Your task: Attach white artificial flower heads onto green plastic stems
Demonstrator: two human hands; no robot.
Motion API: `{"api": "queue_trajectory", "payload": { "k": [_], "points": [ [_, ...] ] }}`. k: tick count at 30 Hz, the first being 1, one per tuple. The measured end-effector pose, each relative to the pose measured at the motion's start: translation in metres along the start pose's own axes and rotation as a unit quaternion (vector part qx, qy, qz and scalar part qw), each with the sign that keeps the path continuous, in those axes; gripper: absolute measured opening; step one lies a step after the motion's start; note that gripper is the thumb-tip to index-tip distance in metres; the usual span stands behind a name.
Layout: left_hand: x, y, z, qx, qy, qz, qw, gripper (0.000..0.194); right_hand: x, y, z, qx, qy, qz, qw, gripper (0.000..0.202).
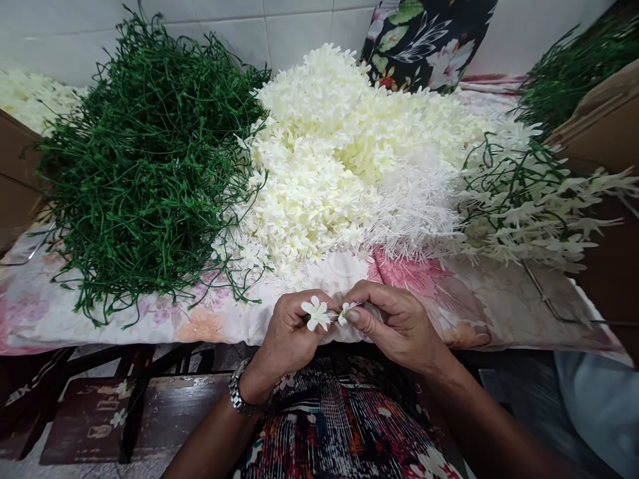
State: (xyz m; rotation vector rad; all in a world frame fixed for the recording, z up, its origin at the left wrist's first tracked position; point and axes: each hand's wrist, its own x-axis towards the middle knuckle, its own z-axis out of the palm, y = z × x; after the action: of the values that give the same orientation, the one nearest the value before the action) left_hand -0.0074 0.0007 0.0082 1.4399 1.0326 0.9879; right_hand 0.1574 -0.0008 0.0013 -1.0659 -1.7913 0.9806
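Note:
Just over the table's front edge, my left hand (294, 332) has its fingers closed round a small white flower (316, 313). My right hand (397, 322) pinches a second small white flower (345, 313) between thumb and index finger, close beside the first. The fingertips of both hands nearly meet, and the stems are mostly hidden by the fingers. Beyond my hands lies a large heap of cream-white flowers (314, 199). To its left rises a tangled pile of green stems (150, 159). Thin white stamens (417, 209) lie at the heap's right.
Assembled flower sprays (534, 206) lie at the right, next to a cardboard box (599, 126). A dark floral item (426, 43) leans against the tiled wall. The floral cloth (224, 319) covers the table. A wooden bench (174, 412) stands below left.

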Motion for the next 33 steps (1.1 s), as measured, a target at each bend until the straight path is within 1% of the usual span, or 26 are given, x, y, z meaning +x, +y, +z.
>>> {"api": "queue_trajectory", "payload": {
  "k": [5, 8, 11, 17, 21, 24, 27, 30, 33],
  "points": [
    [0.0003, 0.0024, -0.0011, -0.011, -0.027, -0.003, 1.000, 0.027, -0.0012, 0.0008, 0.0017, 0.049, -0.013, 0.029, 0.998, 0.016],
    [-0.0006, 0.0020, -0.0015, -0.005, -0.036, -0.001, 0.999, 0.027, -0.0025, 0.0024, 0.0029, 0.068, -0.020, 0.039, 0.997, 0.012],
    [-0.0015, 0.0015, -0.0008, 0.005, -0.035, 0.012, 0.999, 0.026, -0.0037, 0.0035, 0.0035, 0.074, -0.023, 0.050, 0.996, 0.011],
    [-0.0021, 0.0020, 0.0018, 0.032, -0.019, 0.032, 0.999, 0.018, -0.0029, 0.0017, 0.0021, 0.113, -0.043, 0.081, 0.989, 0.019],
    [-0.0014, 0.0015, 0.0013, 0.020, -0.020, 0.045, 0.999, 0.017, 0.0000, 0.0016, 0.0014, 0.138, -0.039, 0.093, 0.985, 0.023],
    [-0.0003, 0.0012, 0.0004, 0.002, -0.022, 0.027, 0.999, 0.020, 0.0028, 0.0018, 0.0001, 0.190, -0.050, 0.120, 0.973, 0.031],
    [0.0009, 0.0026, -0.0001, -0.012, -0.033, 0.013, 0.999, 0.029, 0.0047, 0.0016, -0.0011, 0.227, -0.063, 0.133, 0.963, 0.033],
    [0.0013, 0.0045, -0.0006, -0.017, -0.045, 0.023, 0.999, 0.035, 0.0041, 0.0017, -0.0008, 0.222, -0.059, 0.123, 0.965, 0.032],
    [0.0007, 0.0049, -0.0005, -0.014, -0.059, 0.037, 0.997, 0.035, 0.0022, 0.0016, 0.0002, 0.219, -0.057, 0.122, 0.967, 0.030]
  ]
}}
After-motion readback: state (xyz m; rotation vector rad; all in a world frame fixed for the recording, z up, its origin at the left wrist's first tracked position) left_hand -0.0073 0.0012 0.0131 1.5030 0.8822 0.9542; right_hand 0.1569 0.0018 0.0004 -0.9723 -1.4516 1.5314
